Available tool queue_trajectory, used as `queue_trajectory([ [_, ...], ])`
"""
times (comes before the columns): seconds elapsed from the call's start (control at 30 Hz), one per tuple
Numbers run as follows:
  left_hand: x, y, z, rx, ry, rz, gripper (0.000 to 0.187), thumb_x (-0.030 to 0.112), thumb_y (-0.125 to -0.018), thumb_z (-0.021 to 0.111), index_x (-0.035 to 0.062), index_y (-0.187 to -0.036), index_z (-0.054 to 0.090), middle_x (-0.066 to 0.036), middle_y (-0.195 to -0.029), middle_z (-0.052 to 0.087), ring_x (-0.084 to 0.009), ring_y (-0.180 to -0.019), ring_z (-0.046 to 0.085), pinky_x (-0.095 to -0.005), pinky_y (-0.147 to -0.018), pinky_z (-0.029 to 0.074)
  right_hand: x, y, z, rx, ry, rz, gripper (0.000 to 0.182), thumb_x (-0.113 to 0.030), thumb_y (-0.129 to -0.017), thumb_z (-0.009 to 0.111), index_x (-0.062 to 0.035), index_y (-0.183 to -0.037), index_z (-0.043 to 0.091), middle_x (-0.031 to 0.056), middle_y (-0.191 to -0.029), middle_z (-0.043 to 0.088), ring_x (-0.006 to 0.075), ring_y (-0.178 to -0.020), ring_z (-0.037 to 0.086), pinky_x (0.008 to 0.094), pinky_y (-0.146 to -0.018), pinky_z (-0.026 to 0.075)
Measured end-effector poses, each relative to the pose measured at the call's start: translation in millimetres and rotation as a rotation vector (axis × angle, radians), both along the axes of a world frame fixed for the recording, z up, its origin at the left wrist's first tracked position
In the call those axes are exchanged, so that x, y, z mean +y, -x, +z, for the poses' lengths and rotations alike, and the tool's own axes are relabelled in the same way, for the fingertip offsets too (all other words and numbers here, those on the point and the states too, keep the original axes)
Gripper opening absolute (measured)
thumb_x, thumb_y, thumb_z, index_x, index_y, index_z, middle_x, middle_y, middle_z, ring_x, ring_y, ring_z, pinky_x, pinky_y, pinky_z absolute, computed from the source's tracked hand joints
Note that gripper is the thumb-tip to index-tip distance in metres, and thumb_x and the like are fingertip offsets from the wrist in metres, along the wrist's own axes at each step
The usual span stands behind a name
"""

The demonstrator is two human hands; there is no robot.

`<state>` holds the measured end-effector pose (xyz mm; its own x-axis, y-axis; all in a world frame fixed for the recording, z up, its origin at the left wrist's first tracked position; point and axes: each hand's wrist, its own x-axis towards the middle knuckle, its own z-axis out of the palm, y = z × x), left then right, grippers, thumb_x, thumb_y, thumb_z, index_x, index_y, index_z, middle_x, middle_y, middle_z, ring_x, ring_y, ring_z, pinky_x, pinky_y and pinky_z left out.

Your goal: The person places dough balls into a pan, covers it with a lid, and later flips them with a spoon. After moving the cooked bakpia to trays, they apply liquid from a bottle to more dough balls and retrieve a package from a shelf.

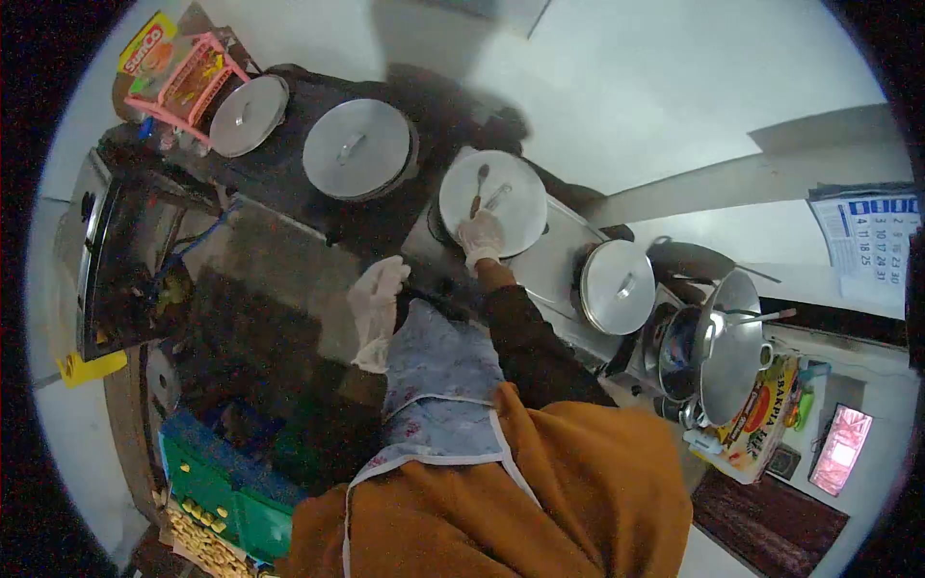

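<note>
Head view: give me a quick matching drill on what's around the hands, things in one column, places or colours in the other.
Things:
1. spoon
2. right hand
3. left hand
4. crate

Places or colours:
A. green, lower left
B. gloved, on the spoon's handle
C. lying on a round pot lid
D. gloved, raised, holding nothing

Pairs: 1-C, 2-B, 3-D, 4-A

Gloved right hand [481, 236] gripping a brown-handled metal spoon [478, 191] over a round silver pot lid [493, 202]; gloved left hand [376, 299] hanging free beside a blue floral apron [438, 385].
</note>
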<state>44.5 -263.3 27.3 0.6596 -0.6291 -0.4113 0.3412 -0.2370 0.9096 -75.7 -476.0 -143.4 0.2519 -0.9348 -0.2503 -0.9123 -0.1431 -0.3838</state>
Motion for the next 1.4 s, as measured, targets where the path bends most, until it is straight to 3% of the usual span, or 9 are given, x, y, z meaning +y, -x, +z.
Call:
queue_trajectory([
  [0.13, -58.6, 15.8, -37.6, -0.366, -0.102, -0.180, 0.037, 0.030, -0.088, 0.065, -0.0020, -0.106, 0.072, -0.019, -0.105, 0.072, -0.0288, -0.096, 0.068, -0.0368, -0.087, 0.050, -3.2, 30.1, 18.5, -0.331, -0.274, 0.070, 0.041, -0.036, -0.078, 0.074, -0.0038, -0.103, 0.073, 0.0146, -0.106, 0.072, 0.0301, -0.093, 0.067, 0.0440, -0.084, 0.052],
  [0.27, -135.0, 18.4, -110.0, -0.788, -0.191, -0.481, 0.041, 0.037, -0.089, 0.057, 0.0027, -0.105, 0.073, -0.024, -0.108, 0.069, -0.0408, -0.098, 0.066, -0.0443, -0.088, 0.050, 16.1, 68.1, 86.1, -0.865, -0.380, -0.352, 0.028, -0.028, -0.084, 0.070, -0.0016, -0.077, 0.068, 0.0047, -0.068, 0.061, 0.0138, -0.058, 0.058, 0.0287, -0.054, 0.045],
  [0.33, -184.8, 32.5, -112.0, -0.721, -0.526, -0.756, 0.041, 0.037, -0.089, 0.054, 0.0047, -0.105, 0.074, -0.023, -0.108, 0.069, -0.0397, -0.102, 0.065, -0.0473, -0.090, 0.049, 21.8, 107.2, 87.2, -0.928, -0.372, -0.423, 0.026, -0.027, -0.085, 0.071, -0.0015, -0.083, 0.069, 0.0033, -0.064, 0.059, 0.0128, -0.056, 0.056, 0.0280, -0.053, 0.043],
  [0.7, -243.5, 51.6, -208.8, -0.590, -0.044, -0.724, 0.038, 0.037, -0.091, 0.057, 0.0079, -0.111, 0.072, -0.018, -0.118, 0.066, -0.0348, -0.108, 0.063, -0.0462, -0.092, 0.047, 128.0, 216.0, 95.7, -1.013, -0.273, -1.054, 0.023, -0.015, -0.084, 0.076, -0.0017, -0.102, 0.071, -0.0011, -0.072, 0.063, 0.0065, -0.058, 0.053, 0.0232, -0.051, 0.038],
  [0.87, -244.8, -15.6, -88.4, -0.808, -0.136, -0.676, 0.036, 0.034, -0.089, 0.063, 0.0104, -0.114, 0.072, -0.015, -0.116, 0.069, -0.0328, -0.104, 0.064, -0.0438, -0.092, 0.048, 123.3, 190.7, 105.0, -1.008, -0.377, -1.022, 0.019, -0.015, -0.080, 0.078, -0.0038, -0.090, 0.067, -0.0016, -0.070, 0.060, 0.0087, -0.059, 0.054, 0.0231, -0.054, 0.038],
  [0.93, -219.4, -62.6, -46.0, -0.660, -0.049, -0.570, 0.034, 0.031, -0.088, 0.064, 0.0116, -0.116, 0.072, -0.015, -0.110, 0.071, -0.0326, -0.101, 0.066, -0.0408, -0.091, 0.049, 127.3, 197.2, 61.1, -0.822, -0.197, -0.701, 0.019, -0.015, -0.076, 0.077, -0.0048, -0.079, 0.062, 0.0011, -0.067, 0.058, 0.0114, -0.058, 0.054, 0.0262, -0.055, 0.039],
  [1.0, -189.7, -88.2, 18.3, -0.839, -0.380, -0.388, 0.033, 0.026, -0.088, 0.066, 0.0104, -0.116, 0.073, -0.015, -0.105, 0.073, -0.0283, -0.098, 0.069, -0.0383, -0.089, 0.050, 107.8, 183.2, 62.0, -0.772, -0.162, -0.574, 0.017, -0.014, -0.077, 0.074, -0.0028, -0.082, 0.062, 0.0027, -0.069, 0.059, 0.0121, -0.059, 0.054, 0.0273, -0.056, 0.041],
  [1.23, -81.9, -169.1, 19.4, -0.793, -0.480, -0.138, 0.030, 0.022, -0.087, 0.064, 0.0076, -0.112, 0.072, -0.013, -0.088, 0.071, -0.0212, -0.078, 0.066, -0.0349, -0.076, 0.051, 20.6, 130.7, 63.4, -0.618, -0.244, -0.605, 0.034, -0.023, -0.096, 0.059, 0.0038, -0.116, 0.067, 0.0040, -0.083, 0.062, 0.0102, -0.071, 0.054, 0.0252, -0.062, 0.042],
  [1.4, -29.7, -183.6, -18.6, -0.872, -0.737, -0.233, 0.027, 0.021, -0.087, 0.063, 0.0062, -0.108, 0.069, -0.016, -0.085, 0.068, -0.0257, -0.074, 0.066, -0.0375, -0.072, 0.050, 8.2, 102.0, 75.4, -0.667, -0.193, -0.524, 0.035, -0.028, -0.100, 0.058, 0.0018, -0.115, 0.068, 0.0003, -0.078, 0.059, 0.0064, -0.066, 0.049, 0.0236, -0.058, 0.039],
])
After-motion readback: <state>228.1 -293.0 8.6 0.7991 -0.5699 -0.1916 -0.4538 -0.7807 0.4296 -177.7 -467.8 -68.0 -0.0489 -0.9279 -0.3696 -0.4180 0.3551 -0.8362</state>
